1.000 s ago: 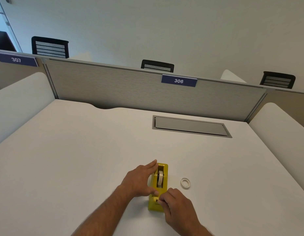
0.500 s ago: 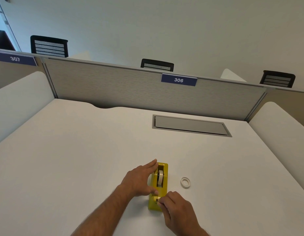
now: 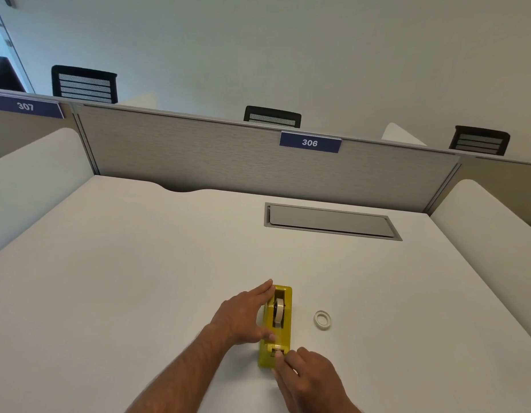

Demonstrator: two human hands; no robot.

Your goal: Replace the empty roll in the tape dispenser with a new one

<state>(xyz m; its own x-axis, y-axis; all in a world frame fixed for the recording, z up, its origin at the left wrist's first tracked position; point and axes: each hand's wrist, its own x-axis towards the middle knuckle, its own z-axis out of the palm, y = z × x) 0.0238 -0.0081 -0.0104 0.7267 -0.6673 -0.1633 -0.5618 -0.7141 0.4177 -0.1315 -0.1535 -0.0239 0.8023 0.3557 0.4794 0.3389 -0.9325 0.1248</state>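
A yellow tape dispenser (image 3: 287, 329) lies on the white desk (image 3: 139, 278) near its front edge, long axis pointing away from me. A white tape roll (image 3: 278, 312) stands on edge in its slot. My left hand (image 3: 243, 314) lies flat against the dispenser's left side, fingers stretched along it. My right hand (image 3: 308, 380) is at the dispenser's near end, fingertips pinched at the cutter where a short bit of tape shows. A thin white ring, the empty core (image 3: 322, 319), lies flat on the desk to the right of the dispenser.
A grey cable hatch (image 3: 331, 221) is set into the desk further back. A grey partition (image 3: 228, 162) with a "306" label closes the far edge. White curved side panels stand at left (image 3: 35, 174) and right (image 3: 490, 222). Black chair backs show behind the partition.
My right hand has slid slightly toward me at the cutter end. My left hand and the dispenser stay where they were.
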